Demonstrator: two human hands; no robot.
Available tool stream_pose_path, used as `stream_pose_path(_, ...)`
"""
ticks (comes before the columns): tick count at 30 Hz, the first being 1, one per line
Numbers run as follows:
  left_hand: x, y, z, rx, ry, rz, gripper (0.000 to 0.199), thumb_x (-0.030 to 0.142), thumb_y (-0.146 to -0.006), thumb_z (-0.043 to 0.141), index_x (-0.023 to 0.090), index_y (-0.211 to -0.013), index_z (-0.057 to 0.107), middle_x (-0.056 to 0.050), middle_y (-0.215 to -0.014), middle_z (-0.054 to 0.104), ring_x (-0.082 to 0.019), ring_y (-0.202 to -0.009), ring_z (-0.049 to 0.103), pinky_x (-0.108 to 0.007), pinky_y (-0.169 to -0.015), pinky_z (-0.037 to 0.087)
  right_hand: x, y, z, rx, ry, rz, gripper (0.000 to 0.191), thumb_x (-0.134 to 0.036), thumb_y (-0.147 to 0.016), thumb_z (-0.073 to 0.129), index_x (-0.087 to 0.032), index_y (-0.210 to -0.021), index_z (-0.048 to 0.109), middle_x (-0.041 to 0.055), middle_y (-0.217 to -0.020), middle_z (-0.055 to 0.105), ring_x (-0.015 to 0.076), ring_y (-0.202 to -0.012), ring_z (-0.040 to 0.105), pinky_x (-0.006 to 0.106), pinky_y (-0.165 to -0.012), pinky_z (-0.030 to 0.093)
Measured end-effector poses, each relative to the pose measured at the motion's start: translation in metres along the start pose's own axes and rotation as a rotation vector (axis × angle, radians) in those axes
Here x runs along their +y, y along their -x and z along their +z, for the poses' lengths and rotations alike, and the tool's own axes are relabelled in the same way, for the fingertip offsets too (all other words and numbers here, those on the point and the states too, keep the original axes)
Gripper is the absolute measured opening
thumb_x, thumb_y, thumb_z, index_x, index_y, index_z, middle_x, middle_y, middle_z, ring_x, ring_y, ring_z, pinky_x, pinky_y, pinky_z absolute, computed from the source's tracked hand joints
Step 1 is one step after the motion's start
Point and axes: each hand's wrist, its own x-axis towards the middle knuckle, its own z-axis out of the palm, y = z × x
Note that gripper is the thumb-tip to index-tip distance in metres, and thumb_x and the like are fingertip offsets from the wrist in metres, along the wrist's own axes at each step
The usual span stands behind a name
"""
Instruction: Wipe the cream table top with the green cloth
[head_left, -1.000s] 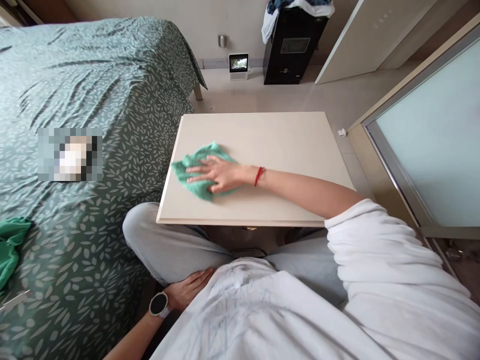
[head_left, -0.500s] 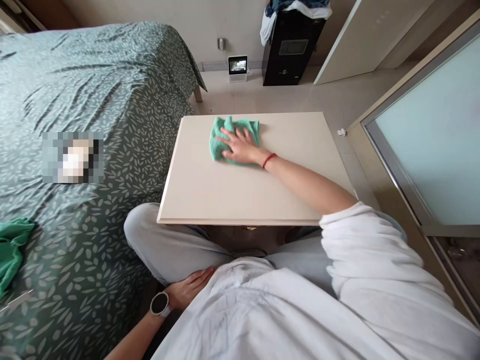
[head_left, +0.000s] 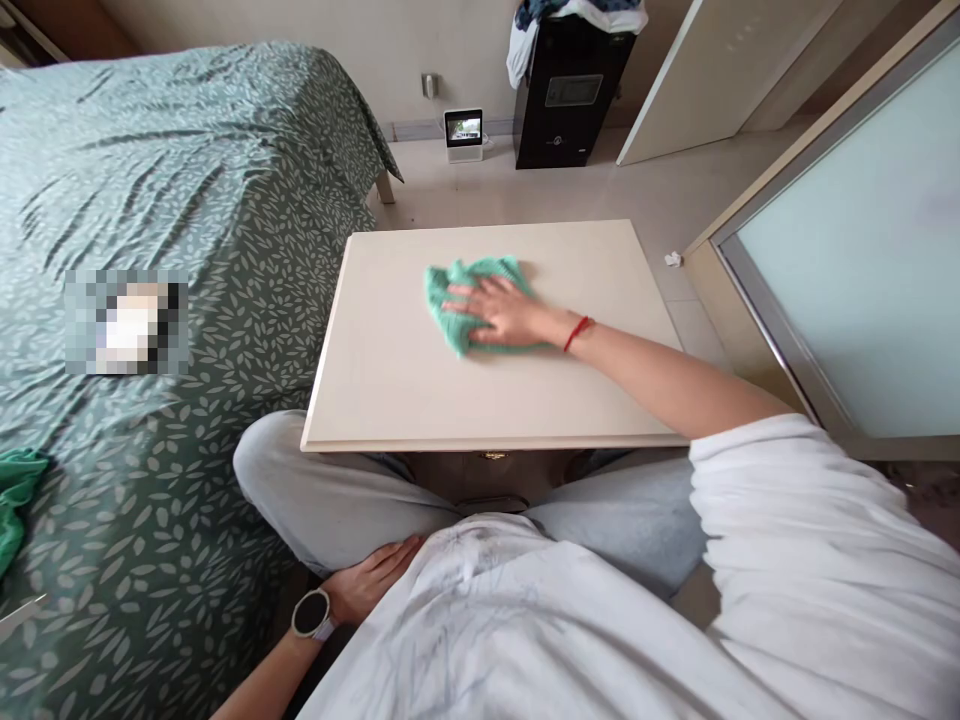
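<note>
A green cloth (head_left: 450, 310) lies crumpled on the cream tabletop (head_left: 405, 400), somewhat beyond its middle. My right hand (head_left: 502, 310) presses down flat on the cloth, fingers spread and slightly blurred, with a red string around the wrist. Part of the cloth is hidden beneath the palm. My left hand (head_left: 375, 580) rests on my left thigh near the hem of my shirt, its fingers laid out flat and holding nothing. A round-faced watch (head_left: 310, 613) is on that wrist.
A bed with a leaf-patterned green cover (head_left: 225, 330) runs along the left, bearing a pixelated patch and another green cloth (head_left: 19, 495). Beyond the table stand a small screen (head_left: 464, 130) and a black cabinet (head_left: 566, 95). A frosted glass panel (head_left: 862, 260) is at right.
My right hand has slid the green cloth toward me and to the right across the tabletop; the cloth is more bunched. The view has shifted slightly. My left hand stays on the thigh.
</note>
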Motion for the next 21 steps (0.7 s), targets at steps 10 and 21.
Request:
stream_pose_path(10,-0.003,-0.011,-0.011,-0.042,-0.001,0.009,0.055,0.018,-0.117,0.044,0.015,-0.148,0.091,-0.014,-0.144,0.093,-0.025,-0.134,0.084,-0.032,-0.123,0.057,0.055,-0.016,-0.036,0.067,0.029,0.573,0.090,-0.062,-0.116,0.046,-0.027,-0.199,0.038,0.0141,-0.210,0.018,0.0634,-0.187,0.017,0.096,-0.142,0.010)
stream_pose_path(21,-0.010,-0.007,-0.015,-0.026,0.018,0.003,0.055,0.024,-0.123,0.043,0.018,-0.144,0.094,-0.014,-0.136,0.095,-0.023,-0.133,0.086,-0.030,-0.132,0.052,-0.127,0.119,0.026,-0.020,0.036,-0.197,0.085,-0.060,-0.107,0.084,-0.044,-0.187,0.061,0.0100,-0.197,0.051,0.0521,-0.182,0.041,0.081,-0.146,0.032)
